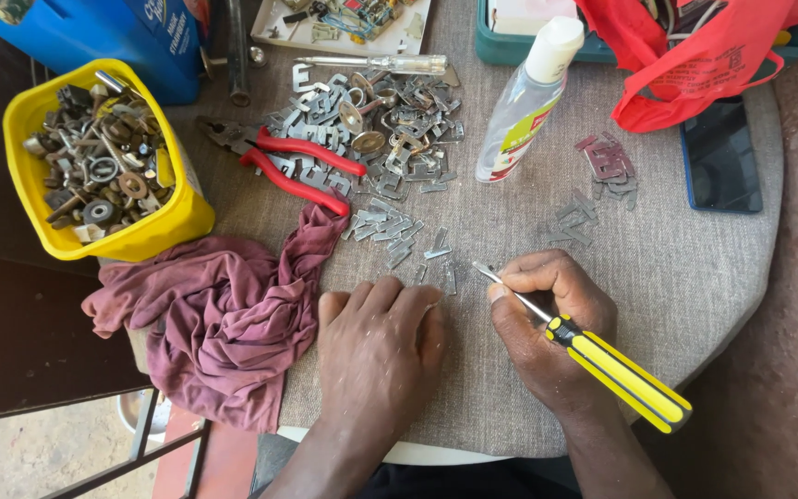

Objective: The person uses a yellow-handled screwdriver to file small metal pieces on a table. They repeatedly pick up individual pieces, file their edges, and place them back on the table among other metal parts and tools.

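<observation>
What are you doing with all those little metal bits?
A person sits at a round table covered with grey cloth. The right hand holds a yellow-handled screwdriver, its tip near some small flat metal pieces. The left hand lies flat on the cloth beside it. Red-handled pliers, a maroon rag, a clear bottle and a yellow tub of metal parts sit around them.

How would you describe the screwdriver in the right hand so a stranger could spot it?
On the round grey table, find the right hand at the near edge. The screwdriver lies in it, tip toward the small metal pieces. Unlike the clear-handled screwdriver farther back, its handle is yellow and black.
</observation>
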